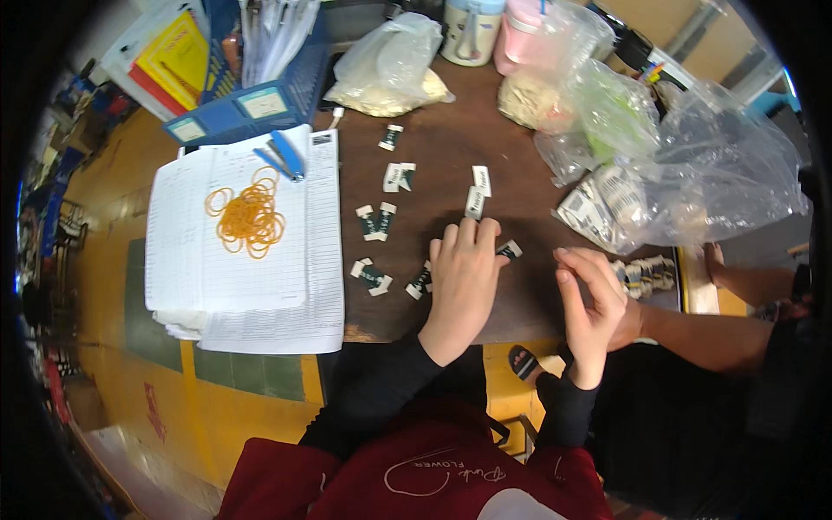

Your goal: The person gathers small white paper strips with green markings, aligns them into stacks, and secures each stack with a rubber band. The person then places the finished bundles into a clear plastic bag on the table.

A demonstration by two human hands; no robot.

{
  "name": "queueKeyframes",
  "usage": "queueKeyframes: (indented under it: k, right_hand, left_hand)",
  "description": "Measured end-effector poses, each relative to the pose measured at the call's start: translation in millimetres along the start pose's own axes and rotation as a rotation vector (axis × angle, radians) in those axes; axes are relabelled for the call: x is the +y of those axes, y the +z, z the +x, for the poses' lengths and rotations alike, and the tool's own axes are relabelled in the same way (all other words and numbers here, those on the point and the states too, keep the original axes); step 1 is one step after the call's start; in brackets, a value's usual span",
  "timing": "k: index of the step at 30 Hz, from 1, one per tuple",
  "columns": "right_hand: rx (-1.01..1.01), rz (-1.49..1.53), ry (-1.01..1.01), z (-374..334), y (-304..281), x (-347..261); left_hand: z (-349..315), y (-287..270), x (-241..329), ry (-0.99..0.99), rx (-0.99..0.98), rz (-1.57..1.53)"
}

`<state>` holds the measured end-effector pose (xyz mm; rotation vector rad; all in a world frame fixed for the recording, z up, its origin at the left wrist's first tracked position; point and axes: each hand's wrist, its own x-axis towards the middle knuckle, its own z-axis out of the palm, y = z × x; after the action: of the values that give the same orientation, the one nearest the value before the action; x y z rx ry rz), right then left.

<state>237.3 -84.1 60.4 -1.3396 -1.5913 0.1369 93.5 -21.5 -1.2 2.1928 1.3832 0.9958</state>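
Small woven-looking labels, white and dark green, lie in little groups on the brown table. My left hand (464, 282) reaches over them palm down, fingers stretched out. Its fingertips touch the table at the lower end of a white label (476, 201), and its thumb side meets a green label (510, 251). Another green label (419, 281) is partly covered by this hand. To the left are a pair of green labels (375, 222) and a crossed group (371, 276). My right hand (593, 299) hovers by the front edge, fingers loosely bent, thumb apart, nothing visible between them.
Orange rubber bands (250, 217) and a blue stapler (282, 158) rest on papers (173, 269) at left. Plastic bags (693, 173) crowd the right. Another person's forearm (702, 336) comes in beside my right hand, near bundled labels (648, 276). A blue file holder (260, 104) stands behind.
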Motion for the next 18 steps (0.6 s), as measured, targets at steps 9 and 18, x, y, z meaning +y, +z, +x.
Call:
queueKeyframes:
  k: [9, 18]
  right_hand:
    - [-0.312, -0.222, -0.345, 118.4, 133.1, 32.9]
    - [-0.307, 0.055, -0.317, 88.8, 55.5, -35.3]
  left_hand:
    - [-48.3, -113.1, 2.3, -0.008, -0.057, -0.313]
    - [-73.4, -180.0, -8.4, 0.106, -0.243, -1.411]
